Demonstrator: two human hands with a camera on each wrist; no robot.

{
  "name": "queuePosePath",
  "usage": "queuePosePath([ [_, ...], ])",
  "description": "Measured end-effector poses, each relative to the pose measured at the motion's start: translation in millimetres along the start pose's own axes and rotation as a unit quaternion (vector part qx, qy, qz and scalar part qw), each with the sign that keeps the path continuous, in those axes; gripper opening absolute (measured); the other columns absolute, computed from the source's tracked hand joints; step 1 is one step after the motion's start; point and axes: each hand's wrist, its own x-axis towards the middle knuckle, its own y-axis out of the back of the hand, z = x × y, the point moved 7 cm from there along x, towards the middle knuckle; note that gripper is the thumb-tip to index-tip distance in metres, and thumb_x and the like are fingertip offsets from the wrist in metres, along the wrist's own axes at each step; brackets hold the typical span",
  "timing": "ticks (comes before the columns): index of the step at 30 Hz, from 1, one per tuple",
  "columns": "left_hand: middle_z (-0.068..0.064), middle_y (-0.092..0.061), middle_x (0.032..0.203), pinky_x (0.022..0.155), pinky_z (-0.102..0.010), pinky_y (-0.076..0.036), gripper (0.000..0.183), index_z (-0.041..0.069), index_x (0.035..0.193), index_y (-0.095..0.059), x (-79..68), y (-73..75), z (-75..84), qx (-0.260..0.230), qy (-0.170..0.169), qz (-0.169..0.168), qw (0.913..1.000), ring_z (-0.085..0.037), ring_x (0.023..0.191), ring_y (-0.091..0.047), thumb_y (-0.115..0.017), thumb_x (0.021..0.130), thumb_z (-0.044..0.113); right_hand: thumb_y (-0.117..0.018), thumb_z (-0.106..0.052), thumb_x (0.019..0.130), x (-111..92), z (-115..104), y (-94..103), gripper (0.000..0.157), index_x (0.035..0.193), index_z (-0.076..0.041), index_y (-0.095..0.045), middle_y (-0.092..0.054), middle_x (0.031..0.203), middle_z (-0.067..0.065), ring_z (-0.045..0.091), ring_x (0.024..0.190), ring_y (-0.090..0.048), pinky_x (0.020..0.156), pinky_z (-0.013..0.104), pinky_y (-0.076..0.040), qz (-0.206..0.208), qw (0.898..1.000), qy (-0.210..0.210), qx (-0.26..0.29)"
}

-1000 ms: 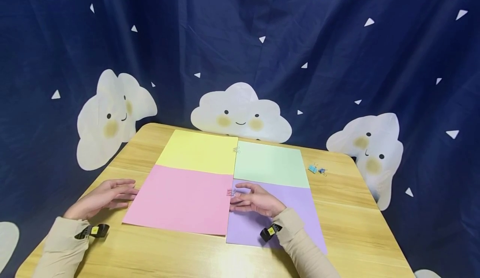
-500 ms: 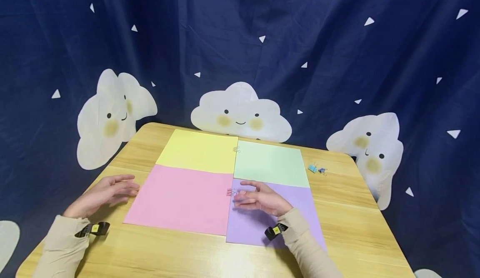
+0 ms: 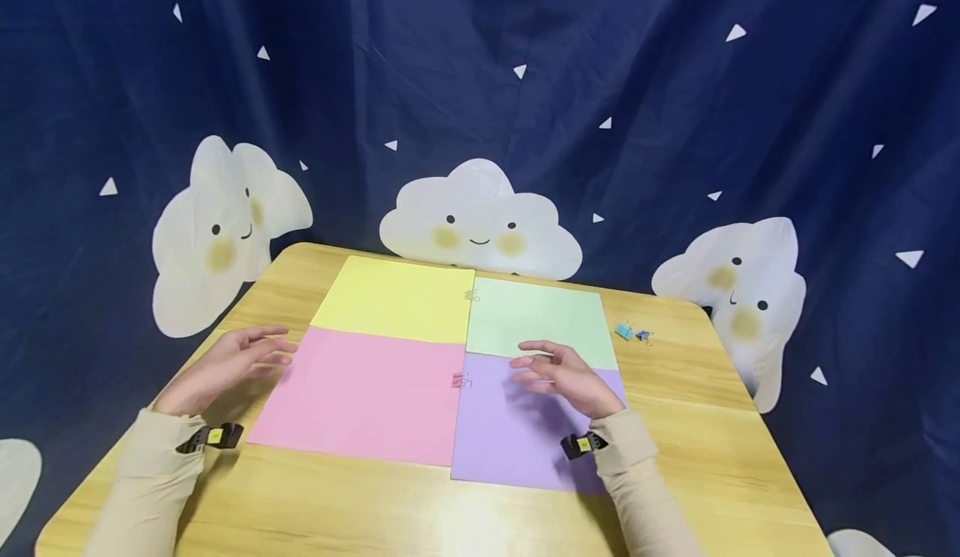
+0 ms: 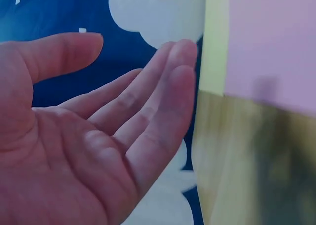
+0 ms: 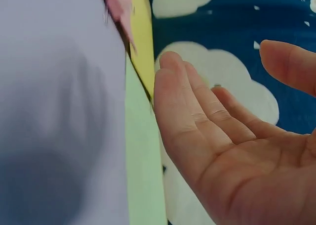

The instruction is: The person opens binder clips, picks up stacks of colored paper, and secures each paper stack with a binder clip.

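Four-coloured sheets lie on the table: a yellow sheet [image 3: 397, 298] and a pink sheet [image 3: 367, 394] on the left, a green sheet [image 3: 536, 319] and a purple sheet [image 3: 510, 440] on the right. Where yellow meets green sits a silvery binder clip [image 3: 471, 295]; a pink binder clip [image 3: 459, 380] is at the pink and purple join. My left hand [image 3: 228, 365] hovers by the pink sheet's left edge, fingers extended, holding nothing. Over the purple sheet floats my right hand [image 3: 566, 378], palm inward, fingers relaxed and nothing in them.
To the right of the green sheet lie a light blue binder clip [image 3: 624, 331] and a dark blue binder clip [image 3: 643, 336]. Beneath everything is a wooden table [image 3: 697, 440]. A navy curtain [image 3: 480, 57] with cloud prints hangs behind it.
My right hand has left the pink clip and moved right and up over the purple sheet. The left hand has shifted slightly right and up. The sheets and clips have stayed put.
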Motion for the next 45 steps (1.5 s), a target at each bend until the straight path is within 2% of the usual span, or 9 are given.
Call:
queuePosePath([
  [5, 0.013, -0.075, 0.111, 0.089, -0.019, -0.062, 0.055, -0.017, 0.148, -0.036, 19.8, -9.9, 19.9, -0.022, -0.029, 0.025, 0.9990, -0.001, 0.100, -0.072, -0.048, 0.111, 0.022, -0.051, -0.016, 0.108, -4, -8, 24.4, 0.051, 0.152, 0.005, -0.039, -0.055, 0.145, 0.033, 0.044, 0.128, -0.063, 0.111, 0.052, -0.054, 0.041, 0.998, 0.015, -0.037],
  [10, 0.016, -0.073, 0.102, 0.086, -0.021, -0.063, 0.053, -0.015, 0.147, -0.041, 38.9, -28.1, 34.4, -0.035, -0.024, 0.043, 0.9981, 0.000, 0.094, -0.071, -0.051, 0.110, 0.022, -0.054, -0.017, 0.108, -6, -11, 45.5, 0.050, 0.151, 0.005, -0.042, -0.055, 0.144, 0.034, 0.046, 0.128, -0.062, 0.114, 0.057, -0.051, 0.081, 0.994, 0.019, -0.064],
  [15, -0.001, -0.076, 0.107, 0.084, -0.026, -0.064, 0.049, -0.012, 0.145, -0.048, 59.3, -57.4, 46.9, -0.029, -0.015, 0.046, 0.9984, -0.001, 0.088, -0.071, -0.053, 0.109, 0.019, -0.055, -0.018, 0.107, -10, -14, 72.1, 0.046, 0.147, 0.004, -0.048, -0.060, 0.138, 0.032, 0.042, 0.122, -0.066, 0.108, 0.051, -0.057, 0.138, 0.985, 0.014, -0.104],
  [20, -0.021, -0.073, 0.117, 0.082, -0.026, -0.064, 0.049, -0.009, 0.145, -0.050, 79.2, -86.0, 53.5, -0.015, 0.002, 0.024, 0.9996, -0.005, 0.088, -0.070, -0.054, 0.108, 0.023, -0.057, -0.018, 0.106, -17, -18, 99.7, 0.046, 0.146, 0.003, -0.051, -0.064, 0.133, 0.030, 0.038, 0.116, -0.070, 0.098, 0.039, -0.063, 0.190, 0.972, 0.006, -0.134],
  [24, -0.028, -0.070, 0.120, 0.079, -0.026, -0.062, 0.047, -0.008, 0.143, -0.052, 95.3, -107.0, 59.2, 0.000, -0.006, 0.006, 1.0000, -0.010, 0.088, -0.069, -0.054, 0.108, 0.022, -0.059, -0.021, 0.105, -25, -19, 124.0, 0.047, 0.144, 0.005, -0.052, -0.066, 0.131, 0.029, 0.017, 0.098, -0.073, 0.091, 0.028, -0.063, 0.235, 0.961, 0.000, -0.145],
  [28, -0.025, -0.071, 0.118, 0.075, -0.027, -0.060, 0.041, -0.005, 0.139, -0.059, 112.9, -127.3, 65.0, 0.016, -0.002, 0.005, 0.9999, -0.013, 0.087, -0.067, -0.055, 0.108, 0.022, -0.058, -0.023, 0.106, -33, -16, 147.5, 0.047, 0.142, 0.007, -0.054, -0.066, 0.129, 0.028, -0.003, 0.085, -0.063, 0.083, 0.018, -0.059, 0.275, 0.949, -0.006, -0.154],
  [33, -0.022, -0.072, 0.117, 0.072, -0.027, -0.058, 0.038, -0.003, 0.136, -0.063, 130.7, -151.8, 72.2, 0.034, -0.002, 0.000, 0.9994, -0.015, 0.087, -0.065, -0.057, 0.106, 0.021, -0.056, -0.024, 0.106, -39, -12, 169.3, 0.045, 0.139, 0.006, -0.057, -0.069, 0.118, 0.015, -0.003, 0.082, -0.061, 0.079, 0.018, -0.058, 0.322, 0.932, -0.010, -0.168],
  [38, -0.022, -0.073, 0.116, 0.067, -0.024, -0.056, 0.036, -0.003, 0.133, -0.065, 145.0, -174.1, 74.1, 0.059, -0.001, -0.015, 0.9981, -0.017, 0.087, -0.066, -0.058, 0.105, 0.020, -0.056, -0.023, 0.106, -43, -4, 184.5, 0.041, 0.133, 0.007, -0.061, -0.069, 0.099, 0.001, -0.003, 0.077, -0.059, 0.075, 0.020, -0.058, 0.376, 0.914, -0.010, -0.150],
  [45, -0.025, -0.073, 0.114, 0.065, -0.027, -0.057, 0.035, -0.006, 0.131, -0.065, 159.1, -196.3, 79.0, 0.078, -0.010, -0.025, 0.9966, -0.031, 0.091, -0.070, -0.056, 0.106, 0.017, -0.056, -0.018, 0.105, -39, 11, 194.2, 0.036, 0.128, 0.009, -0.064, -0.065, 0.093, -0.002, 0.012, 0.086, -0.064, 0.074, 0.025, -0.058, 0.402, 0.904, -0.033, -0.140],
])
